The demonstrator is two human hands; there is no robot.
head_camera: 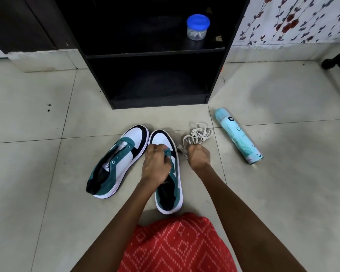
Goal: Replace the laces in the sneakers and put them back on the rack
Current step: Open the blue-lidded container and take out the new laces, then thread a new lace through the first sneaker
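Head view (the only one logged). Two low-top sneakers in teal, white and black are lying side by side on the pale tiled floor (47,173), in front of the black open-fronted shoe rack (155,81).

Sneaker A (126,154) is lying on the left with its toe angling in toward its partner and its empty eyelets showing. Sneaker B (168,195) is sitting just beside it, the two toes nearly touching.

The left hand (155,165) is resting over the midfoot of sneaker B. Its fingers are curling in and pinching the teal eyelet flap (the fingertips themselves are hidden behind the knuckles).

The right hand (199,158) is gripping, fist-like, a tangled bundle of flat white laces (197,134), which is spilling onto the tiles just right of sneaker B's toe.

A pale blue aerosol spray can (238,136) is lying on its side farther right, apart from the laces. A clear plastic jar with a blue lid (197,27) is standing upright on the rack's upper shelf.

A red garment with white dots (175,246) is showing at the bottom edge.
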